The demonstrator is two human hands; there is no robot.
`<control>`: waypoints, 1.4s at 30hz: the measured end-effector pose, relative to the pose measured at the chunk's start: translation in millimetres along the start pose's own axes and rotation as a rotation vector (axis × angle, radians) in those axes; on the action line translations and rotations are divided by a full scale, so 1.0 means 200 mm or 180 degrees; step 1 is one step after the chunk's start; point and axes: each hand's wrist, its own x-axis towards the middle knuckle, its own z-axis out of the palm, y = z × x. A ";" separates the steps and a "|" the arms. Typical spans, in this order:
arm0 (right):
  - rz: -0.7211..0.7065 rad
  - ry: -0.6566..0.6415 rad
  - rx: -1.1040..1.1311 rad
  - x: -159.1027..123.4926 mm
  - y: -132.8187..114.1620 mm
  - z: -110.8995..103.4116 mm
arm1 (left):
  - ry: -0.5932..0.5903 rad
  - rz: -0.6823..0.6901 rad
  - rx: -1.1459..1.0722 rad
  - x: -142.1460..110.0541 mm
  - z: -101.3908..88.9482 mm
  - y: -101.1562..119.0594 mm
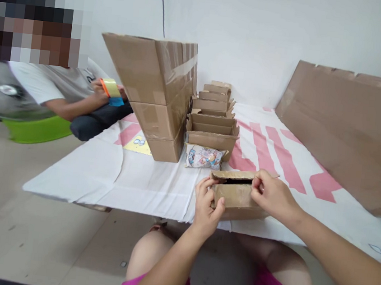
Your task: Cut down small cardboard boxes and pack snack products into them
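Note:
A small brown cardboard box (235, 196) rests on the near edge of the white and pink sheet (138, 182). Both my hands grip it. My left hand (207, 205) clasps its left end, thumb on the front face. My right hand (271, 194) pinches the top flap at the right, which lies almost closed with a dark slit showing. Just behind the box lies a printed plastic packet (204, 157).
A row of several open small boxes (212, 126) runs back toward the wall. Taped boxes (161, 94) are stacked at their left. A large flat cardboard sheet (348, 127) leans at the right. At the left another person (62, 93) sits holding a tape roll (111, 90), beside a fan (8, 96).

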 end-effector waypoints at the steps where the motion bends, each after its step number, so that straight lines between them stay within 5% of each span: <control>1: 0.0059 0.0072 0.0190 -0.01 0.02 0.00 | -0.0013 0.0009 -0.0009 0.00 0.00 0.00; 6: 0.0239 0.0687 0.0667 -0.03 0.17 0.00 | 0.0066 -0.0012 -0.0053 0.00 -0.01 -0.02; 10: 0.0515 0.0947 0.0781 -0.10 0.51 -0.02 | 0.0057 0.0028 -0.0109 0.00 -0.02 -0.05; 15: 0.1182 0.0931 0.0215 -0.37 1.02 -0.07 | 0.0078 0.0025 -0.0166 -0.02 0.00 -0.07; 19: 0.1556 0.0611 -0.0223 -0.63 1.26 -0.05 | 0.0082 -0.0052 -0.0207 -0.03 0.01 -0.07; 23: 0.1623 0.0354 -0.0501 -0.76 1.34 0.04 | 0.0106 -0.0084 -0.0193 -0.03 0.02 -0.06; 30: 0.1568 0.0037 -0.0395 -0.79 1.38 0.22 | 0.0102 -0.0078 -0.0217 -0.03 0.01 -0.07; 42: 0.2083 0.0362 0.0464 -0.84 1.54 0.30 | 0.0126 -0.0112 -0.0201 -0.04 0.01 -0.06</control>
